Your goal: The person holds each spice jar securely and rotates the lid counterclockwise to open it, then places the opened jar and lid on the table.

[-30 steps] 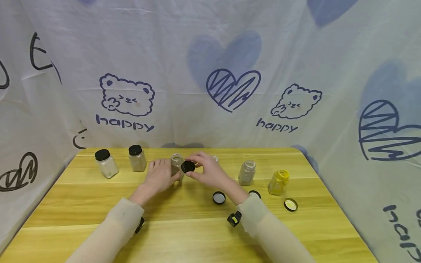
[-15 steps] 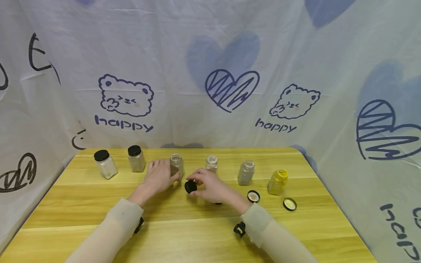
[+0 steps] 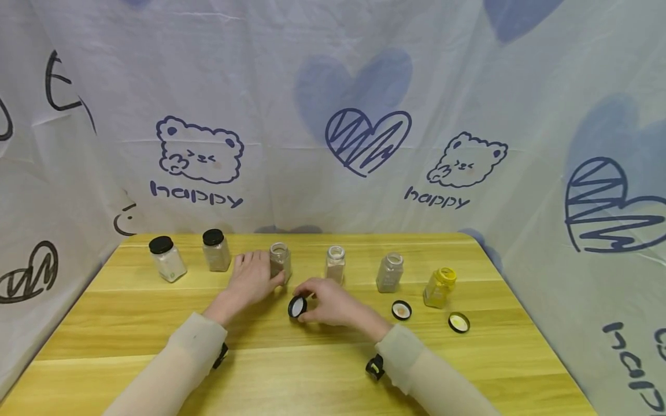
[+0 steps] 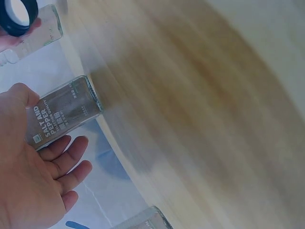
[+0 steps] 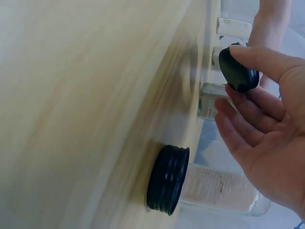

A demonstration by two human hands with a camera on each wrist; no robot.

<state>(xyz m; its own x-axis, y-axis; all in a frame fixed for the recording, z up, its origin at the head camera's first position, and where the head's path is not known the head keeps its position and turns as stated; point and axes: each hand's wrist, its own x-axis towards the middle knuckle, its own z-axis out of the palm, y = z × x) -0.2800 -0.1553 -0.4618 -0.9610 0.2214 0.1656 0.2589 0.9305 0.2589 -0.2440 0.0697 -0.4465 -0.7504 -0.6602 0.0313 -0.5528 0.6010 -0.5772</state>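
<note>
A clear glass jar (image 3: 281, 267) with its mouth uncovered stands on the table. My left hand (image 3: 253, 278) holds it from the left, thumb on one side and fingers on the other; "SALT AND PEPPER" is printed on the jar (image 4: 62, 114) in the left wrist view. In front of that jar, my right hand (image 3: 333, 303) pinches a black lid (image 3: 298, 307) by its rim, raised and tilted so the white inside shows in the head view. The right wrist view has the lid (image 5: 238, 71) between thumb and fingers, with its dark outside showing.
Right of the held jar stand two uncapped jars (image 3: 335, 266) (image 3: 390, 274) and a yellow one (image 3: 440, 288). Two black-capped jars (image 3: 169, 261) (image 3: 216, 252) stand to the left. Loose lids (image 3: 401, 310) (image 3: 459, 322) lie inside-up on the wooden table (image 3: 281, 370); a hanging cloth (image 3: 291, 86) backs it.
My right hand has brought the black lid down from beside the jar's mouth toward the table's front and turned its white inside into view. The left hand has stayed on the jar.
</note>
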